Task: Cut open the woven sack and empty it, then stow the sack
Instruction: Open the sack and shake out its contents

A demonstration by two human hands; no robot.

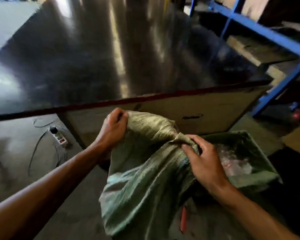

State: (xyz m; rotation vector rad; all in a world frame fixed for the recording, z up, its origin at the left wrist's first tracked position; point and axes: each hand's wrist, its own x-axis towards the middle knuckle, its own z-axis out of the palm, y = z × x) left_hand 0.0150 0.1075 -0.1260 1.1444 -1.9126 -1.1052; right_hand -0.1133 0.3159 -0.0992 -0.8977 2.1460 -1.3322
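A green woven sack [142, 179] hangs in front of me, below the edge of a black table [93, 58]. Its neck is bunched and bound with a tie [176, 137]. My left hand [113, 129] grips the sack's upper left corner. Just right of the tie, the fingers of my right hand [203, 161] pinch the bunched neck. The sack's lower part runs out of the frame.
A bin lined with another green sack [260, 172] stands at the right, with clear plastic wrap [232, 158] inside. A cardboard box [197, 115] sits under the table. A power strip [59, 135] with cables lies on the floor at left. Blue shelving [274, 37] stands at right.
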